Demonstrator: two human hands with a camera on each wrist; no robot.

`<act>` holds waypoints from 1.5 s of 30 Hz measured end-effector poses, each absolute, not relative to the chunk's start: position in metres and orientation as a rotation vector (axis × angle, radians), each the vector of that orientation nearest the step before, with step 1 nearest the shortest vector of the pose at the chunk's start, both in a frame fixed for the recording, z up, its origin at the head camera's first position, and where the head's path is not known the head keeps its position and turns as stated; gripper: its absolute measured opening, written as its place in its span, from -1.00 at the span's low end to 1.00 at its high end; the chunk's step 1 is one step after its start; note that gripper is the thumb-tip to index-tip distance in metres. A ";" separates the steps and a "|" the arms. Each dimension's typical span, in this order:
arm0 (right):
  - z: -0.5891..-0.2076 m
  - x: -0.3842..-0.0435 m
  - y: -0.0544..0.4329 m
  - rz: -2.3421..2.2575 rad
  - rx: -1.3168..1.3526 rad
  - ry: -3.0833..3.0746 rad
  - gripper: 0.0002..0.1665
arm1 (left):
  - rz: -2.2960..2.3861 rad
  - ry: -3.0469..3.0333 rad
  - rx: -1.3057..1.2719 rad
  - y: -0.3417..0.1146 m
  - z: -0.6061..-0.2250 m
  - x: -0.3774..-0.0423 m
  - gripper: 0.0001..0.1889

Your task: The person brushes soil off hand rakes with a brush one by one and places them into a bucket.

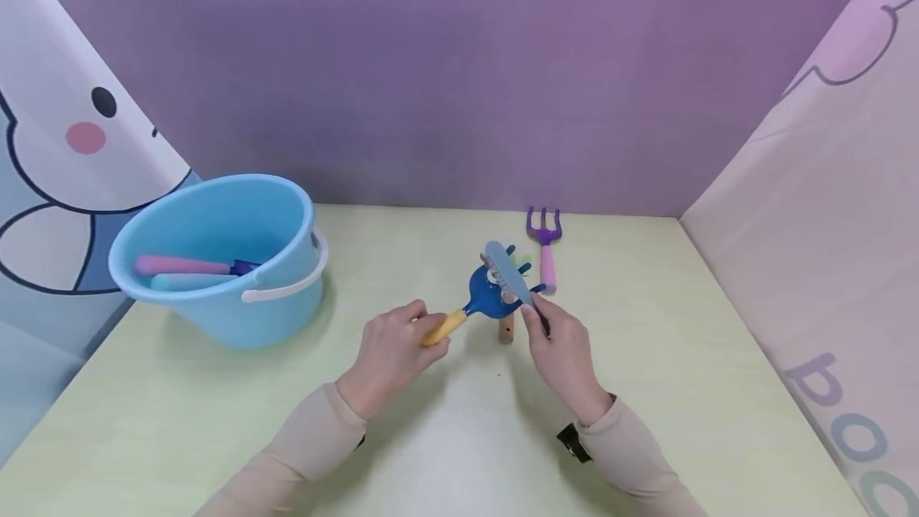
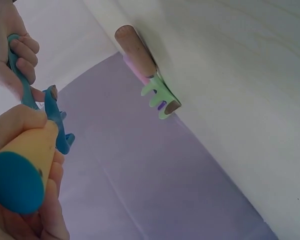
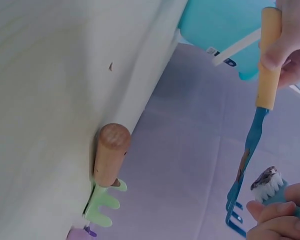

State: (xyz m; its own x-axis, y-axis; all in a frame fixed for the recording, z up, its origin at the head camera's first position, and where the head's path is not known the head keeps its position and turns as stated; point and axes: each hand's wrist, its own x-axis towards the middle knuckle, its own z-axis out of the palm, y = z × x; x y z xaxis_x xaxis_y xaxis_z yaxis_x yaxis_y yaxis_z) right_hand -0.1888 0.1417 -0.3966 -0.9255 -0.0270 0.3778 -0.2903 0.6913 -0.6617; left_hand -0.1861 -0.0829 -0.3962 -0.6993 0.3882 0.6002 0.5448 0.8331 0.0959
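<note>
My left hand (image 1: 393, 356) grips the yellow wooden handle of a small blue hand rake (image 1: 485, 294), held above the table with its tines toward the right. Brown dirt shows on the rake in the right wrist view. My right hand (image 1: 565, 356) holds a grey-blue brush (image 1: 506, 268) over the rake head. White bristles (image 3: 268, 188) with dark dirt at their tips face the rake; in the right wrist view they stand close to it, and contact is unclear. Below lies a light green hand rake (image 2: 162, 97) with a wooden handle (image 3: 111, 155), partly hidden in the head view.
Behind the green rake lies a purple fork (image 1: 544, 233) with a pink handle. At the left stands a light blue bucket (image 1: 280, 313) with a white handle, holding a pink-handled tool (image 1: 183, 265) and a light-blue-handled one (image 1: 192, 282). A brown crumb (image 3: 110, 66) lies on the table.
</note>
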 end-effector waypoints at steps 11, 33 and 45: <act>-0.393 -0.183 0.152 1.203 0.244 -2.545 -0.62 | -0.486 -2.544 -0.594 -0.090 -0.400 -0.185 -0.76; -0.397 -0.176 0.166 1.225 0.293 -2.322 -0.70 | -1.162 -2.629 -0.376 -0.100 -0.403 -0.183 -0.72; -0.377 -0.167 0.160 1.270 0.246 -2.322 -0.72 | -1.853 -2.546 -0.211 -0.107 -0.408 -0.191 -0.70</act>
